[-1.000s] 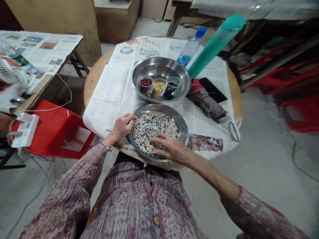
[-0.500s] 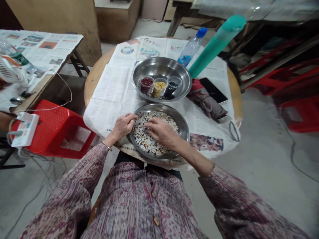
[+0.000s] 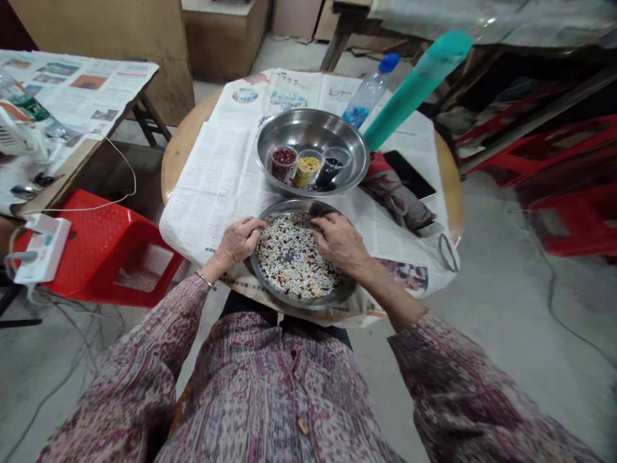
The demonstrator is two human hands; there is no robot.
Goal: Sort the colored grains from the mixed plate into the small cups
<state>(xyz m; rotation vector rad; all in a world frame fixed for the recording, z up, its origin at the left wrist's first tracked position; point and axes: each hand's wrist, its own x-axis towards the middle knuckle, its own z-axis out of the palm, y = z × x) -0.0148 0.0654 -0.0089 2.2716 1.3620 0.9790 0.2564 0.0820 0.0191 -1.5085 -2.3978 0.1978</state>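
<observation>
A shallow steel dish lies on the table before me, its bottom covered with mixed grains, white ones with dark red, yellow and black among them. My left hand grips the dish's left rim with closed fingers. Over the dish's right side is my right hand, fingers bent and drawn together above the grains; whatever they hold is too small to make out. Just behind stands a deeper steel basin. It contains three clear cups: dark red beans, yellow grains and black beans.
Newspaper covers the round table. Behind the basin are a blue-capped bottle and a tall green tube. A crumpled cloth and a dark phone-like slab lie right. A red stool with a power strip stands left.
My right hand has moved from the middle of the grains toward the dish's right side, uncovering a thin patch in the grains. My left hand stays on the rim.
</observation>
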